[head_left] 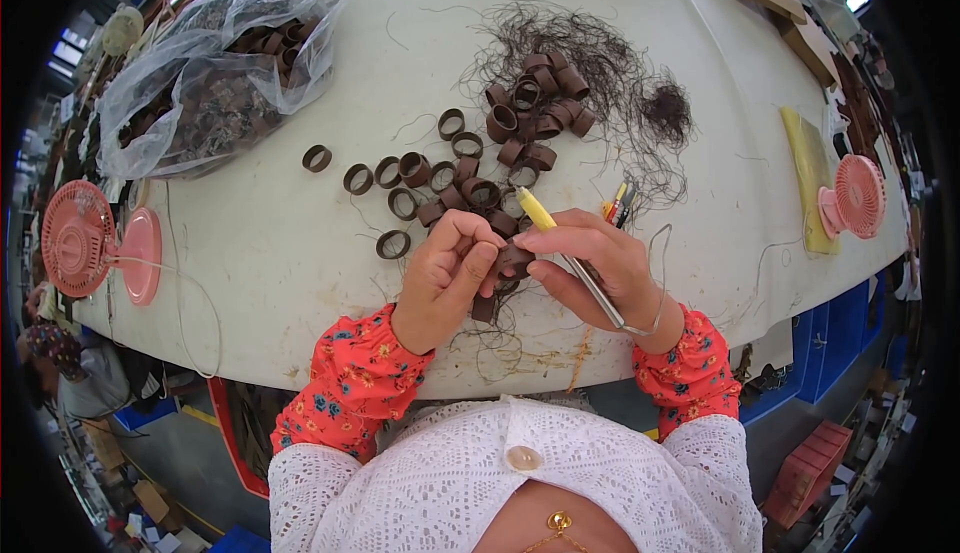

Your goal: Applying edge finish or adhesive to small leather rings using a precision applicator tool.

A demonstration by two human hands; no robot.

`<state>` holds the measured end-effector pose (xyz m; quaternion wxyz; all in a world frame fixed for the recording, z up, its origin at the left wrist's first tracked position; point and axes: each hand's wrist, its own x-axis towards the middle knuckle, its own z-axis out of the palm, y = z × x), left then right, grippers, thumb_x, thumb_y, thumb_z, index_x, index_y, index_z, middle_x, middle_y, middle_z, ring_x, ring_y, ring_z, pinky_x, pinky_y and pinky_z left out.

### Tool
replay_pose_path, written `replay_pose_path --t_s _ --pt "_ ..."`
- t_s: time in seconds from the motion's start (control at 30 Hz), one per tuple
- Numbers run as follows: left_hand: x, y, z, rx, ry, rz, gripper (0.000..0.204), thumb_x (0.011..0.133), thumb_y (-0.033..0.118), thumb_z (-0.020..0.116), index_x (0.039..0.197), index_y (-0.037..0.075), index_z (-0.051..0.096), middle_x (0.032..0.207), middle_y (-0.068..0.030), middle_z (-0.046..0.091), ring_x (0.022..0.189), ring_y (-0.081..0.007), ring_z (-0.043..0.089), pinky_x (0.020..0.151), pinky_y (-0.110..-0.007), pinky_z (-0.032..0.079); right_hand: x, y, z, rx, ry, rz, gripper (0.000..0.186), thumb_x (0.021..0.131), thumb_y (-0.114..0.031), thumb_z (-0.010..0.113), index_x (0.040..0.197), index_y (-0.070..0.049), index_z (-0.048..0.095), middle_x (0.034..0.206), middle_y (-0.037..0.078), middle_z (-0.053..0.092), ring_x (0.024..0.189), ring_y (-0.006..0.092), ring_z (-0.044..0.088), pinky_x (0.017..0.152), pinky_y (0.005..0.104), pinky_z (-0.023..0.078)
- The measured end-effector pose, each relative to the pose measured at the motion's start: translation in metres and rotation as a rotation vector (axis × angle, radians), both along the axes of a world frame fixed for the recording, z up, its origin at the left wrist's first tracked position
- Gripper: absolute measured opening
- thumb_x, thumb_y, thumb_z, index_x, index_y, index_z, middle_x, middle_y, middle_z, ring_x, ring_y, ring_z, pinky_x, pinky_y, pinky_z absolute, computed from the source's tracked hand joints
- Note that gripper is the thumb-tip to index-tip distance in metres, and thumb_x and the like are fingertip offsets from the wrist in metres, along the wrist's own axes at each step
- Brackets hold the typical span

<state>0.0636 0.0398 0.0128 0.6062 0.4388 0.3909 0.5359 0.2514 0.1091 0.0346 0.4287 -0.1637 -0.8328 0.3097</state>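
Between my hands, close to the table's near edge, is a short brown ring-shaped band (514, 260). My left hand (445, 278) is closed, pinching the band's left side with thumb and fingers. My right hand (605, 263) is closed around a slim pen-like tool (536, 211) with a yellow upper part and a silver shaft; its fingertips also touch the band. A thin wire loop (655, 283) shows by the right wrist; I cannot tell what it belongs to. Just beyond my hands lie many similar brown bands (480, 193), some upright, some tipped over.
Loose dark threads (665, 113) spread behind and right of the bands. At the far left is a clear plastic bag (230, 63) holding more bands. Pink fans (78, 238) stand at both sides. Several pens (622, 203) lie beyond my right hand. A yellow packet (808, 178) sits at the right.
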Motion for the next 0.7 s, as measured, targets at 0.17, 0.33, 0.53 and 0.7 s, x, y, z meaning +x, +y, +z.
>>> replay_pose_path --t_s 0.17,0.33,0.53,0.7 --pt "0.002 -0.001 0.0 0.065 0.183 0.097 0.011 0.097 0.015 0.046 0.1 0.004 0.045 0.079 0.0001 0.05 0.068 -0.0055 0.047 0.061 -0.019 0.04 0.002 -0.006 -0.003 -0.513 0.218 0.088 0.02 0.094 -0.015 0.051 0.108 -0.001 0.053 0.084 0.012 0.062 0.077 0.0203 0.063 0.07 0.0304 0.052" --pt "0.004 -0.001 -0.004 0.138 0.258 0.107 0.012 0.097 0.015 0.046 0.099 0.003 0.044 0.075 -0.0007 0.05 0.066 -0.0061 0.047 0.06 -0.02 0.039 0.013 0.0 -0.003 -0.954 0.377 0.334 0.029 0.1 -0.022 0.039 0.1 0.003 0.053 0.069 0.009 0.058 0.063 0.0167 0.06 0.064 0.0323 0.052" --pt "0.004 -0.001 -0.004 0.134 0.262 0.106 0.012 0.097 0.015 0.046 0.099 0.003 0.044 0.074 -0.0008 0.051 0.066 -0.0061 0.047 0.06 -0.02 0.04 0.008 -0.006 0.003 -0.955 0.318 0.28 0.029 0.099 -0.022 0.041 0.1 0.004 0.054 0.066 0.007 0.056 0.06 0.0139 0.058 0.061 0.0298 0.052" --pt "0.001 -0.002 -0.005 0.104 0.275 0.043 0.013 0.097 0.015 0.046 0.103 0.004 0.043 0.085 -0.0011 0.052 0.071 -0.0054 0.047 0.064 -0.019 0.04 0.008 -0.008 0.003 -0.961 0.295 0.269 0.028 0.099 -0.022 0.042 0.1 0.003 0.054 0.069 0.006 0.057 0.062 0.0124 0.058 0.062 0.0294 0.052"
